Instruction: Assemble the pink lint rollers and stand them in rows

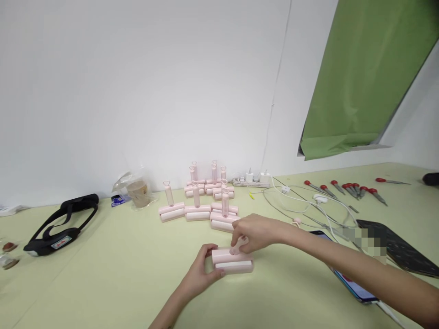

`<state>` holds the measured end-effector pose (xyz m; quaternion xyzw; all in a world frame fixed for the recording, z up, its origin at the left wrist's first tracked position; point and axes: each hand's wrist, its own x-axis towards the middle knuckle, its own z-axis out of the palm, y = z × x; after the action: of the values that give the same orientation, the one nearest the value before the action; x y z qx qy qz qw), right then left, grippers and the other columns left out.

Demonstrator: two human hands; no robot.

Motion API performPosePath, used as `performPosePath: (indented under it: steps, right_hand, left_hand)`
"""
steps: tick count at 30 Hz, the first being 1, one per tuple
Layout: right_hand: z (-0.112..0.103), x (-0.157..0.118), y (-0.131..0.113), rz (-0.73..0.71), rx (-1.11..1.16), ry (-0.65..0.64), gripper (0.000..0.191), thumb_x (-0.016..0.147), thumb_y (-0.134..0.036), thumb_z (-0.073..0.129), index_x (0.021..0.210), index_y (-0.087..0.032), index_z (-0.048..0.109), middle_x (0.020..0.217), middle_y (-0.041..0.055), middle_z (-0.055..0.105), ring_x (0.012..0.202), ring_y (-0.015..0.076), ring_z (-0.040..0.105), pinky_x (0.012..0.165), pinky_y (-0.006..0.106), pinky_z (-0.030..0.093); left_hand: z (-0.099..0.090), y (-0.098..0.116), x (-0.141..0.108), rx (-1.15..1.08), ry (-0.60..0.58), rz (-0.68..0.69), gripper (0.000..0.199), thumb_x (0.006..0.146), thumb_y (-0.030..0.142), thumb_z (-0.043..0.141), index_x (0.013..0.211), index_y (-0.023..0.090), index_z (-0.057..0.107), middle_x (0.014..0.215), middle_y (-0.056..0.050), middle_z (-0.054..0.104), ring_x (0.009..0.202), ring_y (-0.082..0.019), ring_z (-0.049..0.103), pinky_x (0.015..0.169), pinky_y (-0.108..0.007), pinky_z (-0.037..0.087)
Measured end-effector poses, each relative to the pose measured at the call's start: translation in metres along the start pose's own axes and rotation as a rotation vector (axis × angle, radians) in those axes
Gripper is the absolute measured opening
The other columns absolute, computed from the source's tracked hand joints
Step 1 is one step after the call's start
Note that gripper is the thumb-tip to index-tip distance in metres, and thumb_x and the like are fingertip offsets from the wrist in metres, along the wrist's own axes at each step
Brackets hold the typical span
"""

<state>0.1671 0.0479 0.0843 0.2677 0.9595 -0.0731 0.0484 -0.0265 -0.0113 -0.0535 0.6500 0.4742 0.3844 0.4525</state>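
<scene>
Nearest, left hand: fingers clamped on one end of pink roller, low over the surface; seemingly light, rigid, slick; best gripped by its ends. Right hand: fingers pinched at its handle. Beyond: similar rollers.

Cannot read any word, brand, number or sign. Shows red marks too small to make out on a pale label of a black strapped device, and blurred print on a blue-purple packet.
</scene>
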Motion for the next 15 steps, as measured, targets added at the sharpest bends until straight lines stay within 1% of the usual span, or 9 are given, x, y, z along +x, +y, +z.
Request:
performPosePath:
  steps: [3,5,7,9,10,12,15]
  right_hand:
    - [-0.006,0.018,-0.013,-0.05,-0.073,-0.06,0.023,0.057,-0.016,0.058,0.076,-0.024,0.07,0.063,0.0014,0.065,0.056,0.0165,0.055,0.045,0.023,0.031]
    - [-0.008,0.031,-0.022,-0.036,-0.091,-0.106,0.018,0.051,-0.011,0.057,0.059,-0.022,0.068,0.052,0.0004,0.061,0.049,0.0161,0.053,0.043,0.024,0.03]
    - [-0.008,0.042,-0.027,0.003,-0.082,-0.141,0.013,0.046,-0.008,0.055,0.041,-0.02,0.059,0.041,-0.0003,0.055,0.044,0.016,0.05,0.041,0.024,0.031]
    - [-0.005,0.05,-0.029,0.045,-0.065,-0.154,0.018,0.043,-0.008,0.054,0.031,-0.019,0.047,0.033,-0.0011,0.047,0.04,0.0159,0.048,0.039,0.024,0.031]
    - [-0.004,0.053,-0.029,0.061,-0.057,-0.155,0.021,0.043,-0.008,0.054,0.029,-0.019,0.043,0.031,-0.0014,0.045,0.039,0.0159,0.048,0.038,0.024,0.031]
    - [0.0,0.056,-0.029,0.091,-0.036,-0.162,0.022,0.042,-0.008,0.055,0.028,-0.019,0.042,0.03,-0.0018,0.044,0.039,0.0163,0.049,0.037,0.024,0.032]
    - [0.002,0.055,-0.031,0.14,-0.002,-0.154,0.015,0.043,-0.008,0.056,0.035,-0.018,0.049,0.034,-0.0003,0.05,0.042,0.0176,0.052,0.039,0.024,0.035]
  left_hand:
    - [-0.001,0.001,0.001,0.003,-0.003,0.0,0.046,0.068,0.026,0.06,0.109,0.021,0.039,0.108,-0.006,0.05,0.102,-0.021,0.047,0.087,-0.031,0.037]
    - [-0.001,0.001,0.001,0.007,-0.003,-0.001,0.045,0.068,0.025,0.059,0.109,0.021,0.04,0.109,-0.006,0.05,0.102,-0.021,0.047,0.087,-0.031,0.037]
    - [0.0,0.0,0.002,0.011,0.006,0.002,0.046,0.067,0.025,0.06,0.108,0.021,0.04,0.11,-0.006,0.05,0.102,-0.021,0.047,0.087,-0.032,0.037]
    - [0.001,-0.001,0.001,0.012,0.027,0.008,0.045,0.066,0.025,0.06,0.107,0.02,0.041,0.109,-0.006,0.051,0.101,-0.022,0.047,0.086,-0.032,0.038]
    - [0.001,-0.001,0.001,0.015,0.039,0.01,0.045,0.066,0.025,0.061,0.106,0.02,0.041,0.108,-0.006,0.052,0.1,-0.021,0.048,0.086,-0.032,0.038]
    - [0.002,-0.001,0.0,0.03,0.063,0.016,0.043,0.065,0.025,0.061,0.104,0.021,0.043,0.106,-0.005,0.053,0.099,-0.021,0.049,0.085,-0.032,0.039]
    - [0.0,0.002,-0.001,0.068,0.061,0.04,0.04,0.066,0.025,0.06,0.103,0.021,0.045,0.107,-0.005,0.053,0.1,-0.022,0.048,0.085,-0.033,0.038]
